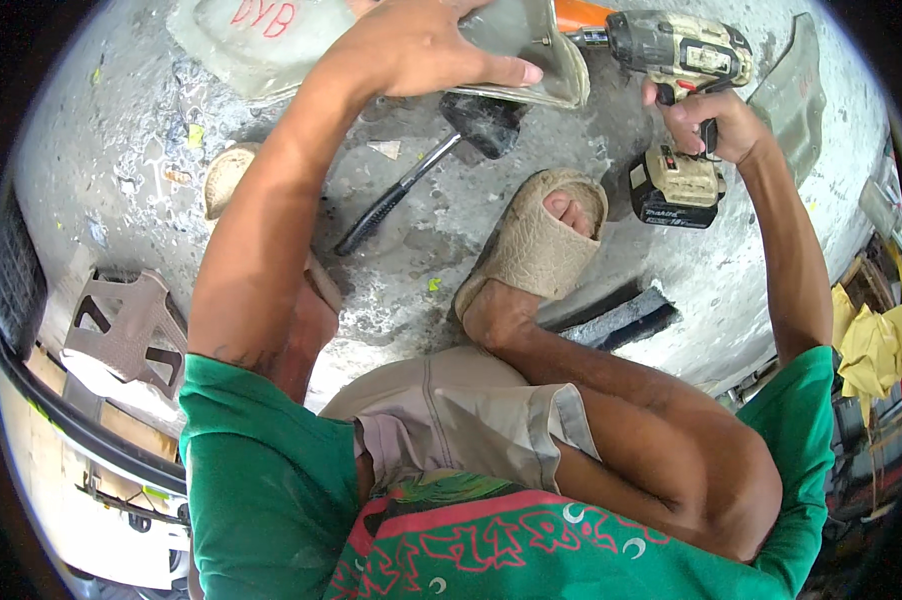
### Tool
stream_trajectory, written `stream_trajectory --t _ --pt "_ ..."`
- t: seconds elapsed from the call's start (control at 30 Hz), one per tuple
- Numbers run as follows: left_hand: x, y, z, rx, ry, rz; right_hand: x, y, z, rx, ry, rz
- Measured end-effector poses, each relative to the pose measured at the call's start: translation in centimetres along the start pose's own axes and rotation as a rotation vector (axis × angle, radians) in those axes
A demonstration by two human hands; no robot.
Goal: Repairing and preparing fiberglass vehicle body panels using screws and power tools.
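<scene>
My right hand (726, 125) is wrapped round the handle of a cordless impact driver (671, 42) with a cream and black body and a black battery. Its nose points left, with the bit at a bolt in the right end wall of a grey-green moulded shell (321, 45). Red handwriting marks this translucent shell at the far side. Over its near edge lies my left hand (411, 48), gripping the shell with the thumb stretched along the rim; the other fingers are partly cut off by the frame's top. An orange piece (579, 14) shows behind the driver's nose.
A black-headed mallet (481, 125) lies on the stained concrete floor between my sandalled feet. Another grey moulded piece (796, 100) rests at the far right. Nearer are a dark block with a grey top (621, 318), a plastic stool (126, 325) at left, and yellow crumpled sheets (869, 345) at right.
</scene>
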State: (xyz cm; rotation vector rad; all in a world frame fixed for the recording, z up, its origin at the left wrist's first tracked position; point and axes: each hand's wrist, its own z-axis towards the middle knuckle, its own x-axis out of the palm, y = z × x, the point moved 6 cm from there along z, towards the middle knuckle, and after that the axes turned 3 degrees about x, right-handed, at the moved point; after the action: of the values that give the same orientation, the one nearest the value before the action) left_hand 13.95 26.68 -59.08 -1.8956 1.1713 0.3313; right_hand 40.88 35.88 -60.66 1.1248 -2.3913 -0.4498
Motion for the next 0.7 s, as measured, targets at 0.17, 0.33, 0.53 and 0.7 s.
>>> stream_trajectory --t 0.17,0.33,0.53,0.7 --pt "-1.0 -2.0 -1.2 0.051 -0.122 0.007 -0.7 -0.6 -0.4 0.092 -0.022 0.046" --pt "-0.3 -0.8 -0.4 0.028 -0.14 0.101 1.3 -0.5 -1.1 0.083 -0.09 0.133" --pt "-1.0 -1.9 -0.4 -0.002 -0.069 0.113 0.2 -1.3 -0.2 0.13 0.04 0.148" --pt "0.3 -0.9 0.2 -0.065 -0.084 0.207 1.0 -1.1 -0.6 0.144 -0.106 0.166"
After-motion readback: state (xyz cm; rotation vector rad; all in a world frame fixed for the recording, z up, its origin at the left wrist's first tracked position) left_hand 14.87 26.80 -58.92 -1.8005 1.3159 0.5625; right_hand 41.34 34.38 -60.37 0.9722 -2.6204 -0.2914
